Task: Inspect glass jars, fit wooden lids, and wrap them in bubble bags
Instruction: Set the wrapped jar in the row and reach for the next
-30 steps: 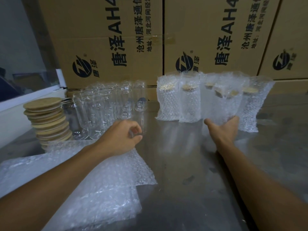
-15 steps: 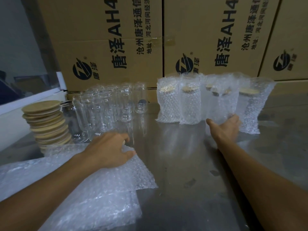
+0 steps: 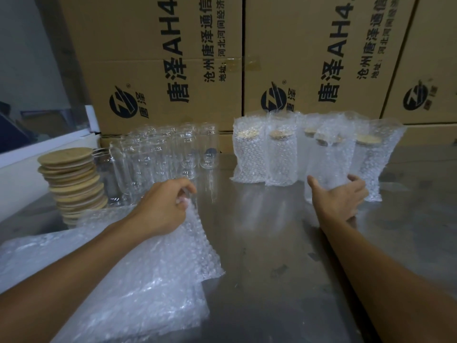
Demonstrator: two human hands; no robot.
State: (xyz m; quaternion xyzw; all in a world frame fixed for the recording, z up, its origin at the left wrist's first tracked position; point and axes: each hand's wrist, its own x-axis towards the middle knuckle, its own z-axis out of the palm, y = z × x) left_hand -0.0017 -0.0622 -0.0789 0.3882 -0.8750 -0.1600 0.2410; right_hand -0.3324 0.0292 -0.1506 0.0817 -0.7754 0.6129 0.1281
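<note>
**Left hand pinching a bubble bag, right hand at a wrapped jar**

Beyond both your hands, printed cartons (image 3: 158, 70) stand as a wall along the far edge of the steel table (image 3: 259, 243). Your forearms reach out over that table from the near edge.

Under your left forearm lies the stack of bags (image 3: 128, 280), flat on the table and running from the near edge up to your left hand. Your left hand (image 3: 163, 206) is curled over the far corner of the top bag (image 3: 195, 233), with thumb and fingertips pinching that corner and raising it off the stack.

Just past your left hand stands the cluster of bare jars (image 3: 163, 157), upright and lidless, packed close together. To the left of that hand, beside the jars, is the leaning stack of lids (image 3: 71, 181), round wooden discs.

Past your right hand is the row of wrapped jars (image 3: 249, 154), each upright in its bubble bag with a wooden lid showing through the top. Your right hand (image 3: 338, 201) is spread, thumb out to the left and fingers out to the right, cupping the lower part of the nearest jar (image 3: 329, 157) in that row. This jar stands on the table, forward of its neighbours and touching the one on its right. Whether your fingers actually press the wrapping or only lie against it, you cannot tell from here.
</note>
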